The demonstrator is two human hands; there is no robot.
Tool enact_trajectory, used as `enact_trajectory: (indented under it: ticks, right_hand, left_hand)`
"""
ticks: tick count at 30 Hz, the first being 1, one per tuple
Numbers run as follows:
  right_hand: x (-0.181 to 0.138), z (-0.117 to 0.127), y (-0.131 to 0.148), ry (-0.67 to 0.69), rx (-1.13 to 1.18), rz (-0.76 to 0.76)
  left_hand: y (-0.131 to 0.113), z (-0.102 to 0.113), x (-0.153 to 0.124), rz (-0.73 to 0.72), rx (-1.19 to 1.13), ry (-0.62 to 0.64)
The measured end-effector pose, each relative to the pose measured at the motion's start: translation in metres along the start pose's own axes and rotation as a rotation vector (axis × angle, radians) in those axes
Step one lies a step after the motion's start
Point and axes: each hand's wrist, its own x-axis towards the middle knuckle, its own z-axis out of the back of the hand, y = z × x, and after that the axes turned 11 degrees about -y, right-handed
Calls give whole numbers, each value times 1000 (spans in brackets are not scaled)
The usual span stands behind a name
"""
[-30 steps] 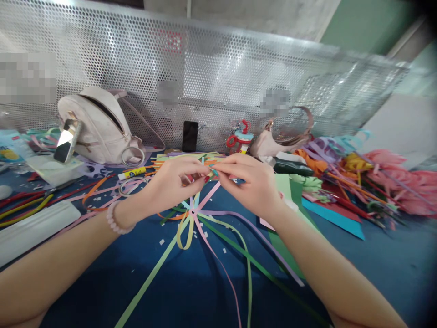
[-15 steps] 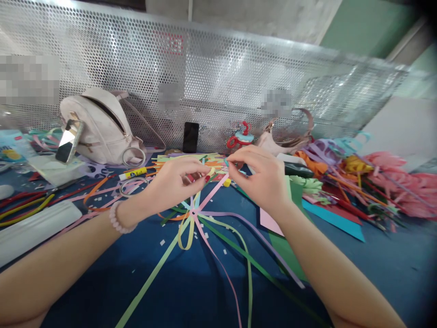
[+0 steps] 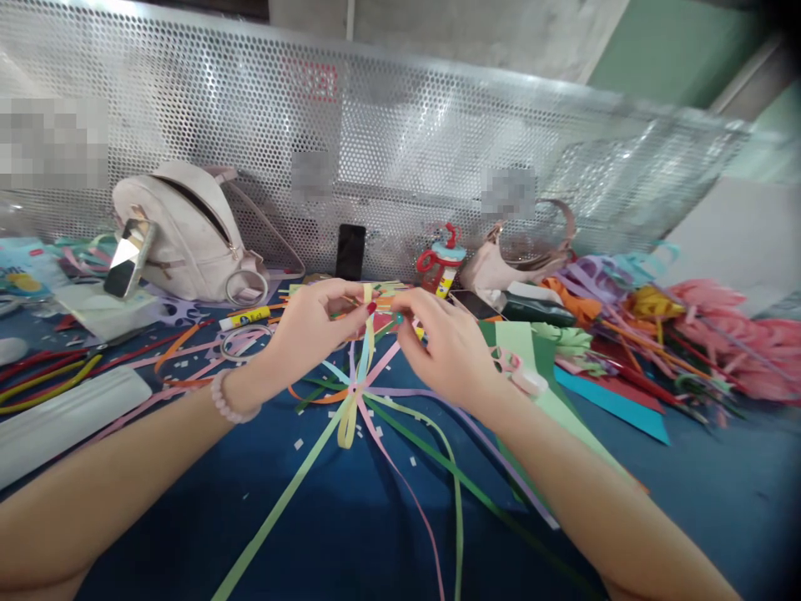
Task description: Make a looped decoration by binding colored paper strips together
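Observation:
Several coloured paper strips spread out like a star from a pinned centre [image 3: 355, 390] on the blue table. My left hand [image 3: 316, 330], wearing a pink bead bracelet [image 3: 226, 399], pinches a pale yellow paper strip [image 3: 369, 295] that rises from the star. Close on its right, my right hand [image 3: 438, 342] has thumb and forefinger pressed together; anything between them is too small to make out. Below the centre a yellow strip loop [image 3: 346, 430] hangs down. Towards me run a light green strip [image 3: 281, 509] and a purple strip [image 3: 510, 476].
A glue stick [image 3: 244, 318] and white paper scraps lie left of the star. At the back stand a pale backpack [image 3: 178, 234], a dark phone [image 3: 350, 252] and a red-lidded bottle [image 3: 445, 263]. Green paper sheets [image 3: 563, 434] and paper flowers [image 3: 707, 334] are on the right.
My right hand has moved left and slightly down, closer to my left hand. My left hand has shifted slightly left with the yellow strip, which now stands more upright.

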Motion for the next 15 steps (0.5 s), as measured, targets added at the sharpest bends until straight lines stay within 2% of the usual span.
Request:
enact_trajectory:
  ticks: [4, 10, 15]
  right_hand:
    - [-5, -3, 13, 18, 27, 18]
    - [-5, -7, 7, 38, -27, -29]
    - [-3, -2, 1, -60, 36, -6]
  left_hand:
    - [-2, -2, -4, -16, -35, 20]
    - [-5, -5, -6, 56, -88, 40]
    - [-8, -3, -6, 67, -168, 40]
